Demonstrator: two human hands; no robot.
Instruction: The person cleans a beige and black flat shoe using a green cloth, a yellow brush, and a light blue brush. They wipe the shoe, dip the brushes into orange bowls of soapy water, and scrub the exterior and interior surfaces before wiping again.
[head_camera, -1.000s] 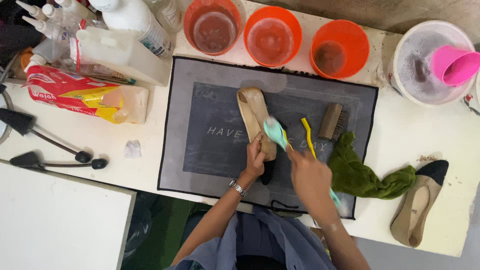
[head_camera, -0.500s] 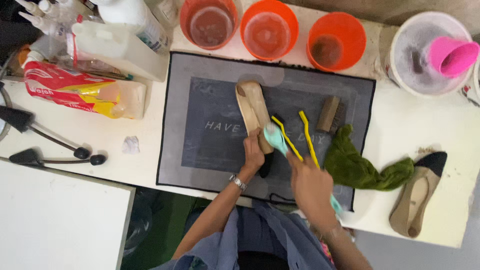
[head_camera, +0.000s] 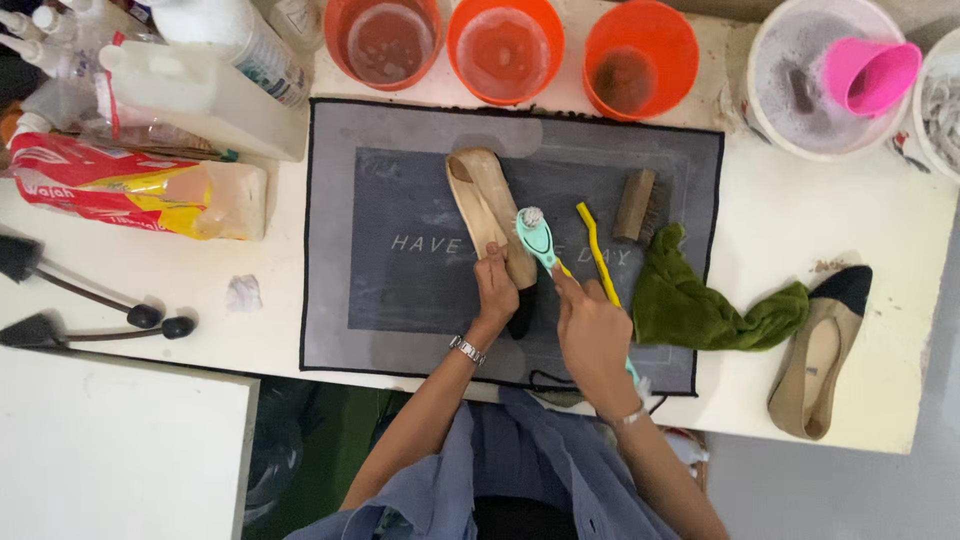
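Note:
A beige flat shoe (head_camera: 486, 208) with a black toe lies sole-up on the grey mat (head_camera: 380, 180). My left hand (head_camera: 496, 288) grips it near the toe end. My right hand (head_camera: 590, 330) holds a teal brush (head_camera: 536, 236) whose head rests against the shoe's edge. A yellow brush (head_camera: 597, 250) lies on the mat just right of my right hand. A small wooden bristle brush (head_camera: 637, 206) sits further right.
The matching beige shoe (head_camera: 820, 355) and a green cloth (head_camera: 700, 300) lie on the right. Three orange bowls (head_camera: 505, 45) line the back edge, with a white tub holding a pink cup (head_camera: 868, 72) beyond. Bottles (head_camera: 205, 85) and a red-yellow packet (head_camera: 120, 185) stand on the left.
The teal brush head has shifted slightly along the shoe between frames. My left hand keeps its grip on the shoe. The view has drifted a little.

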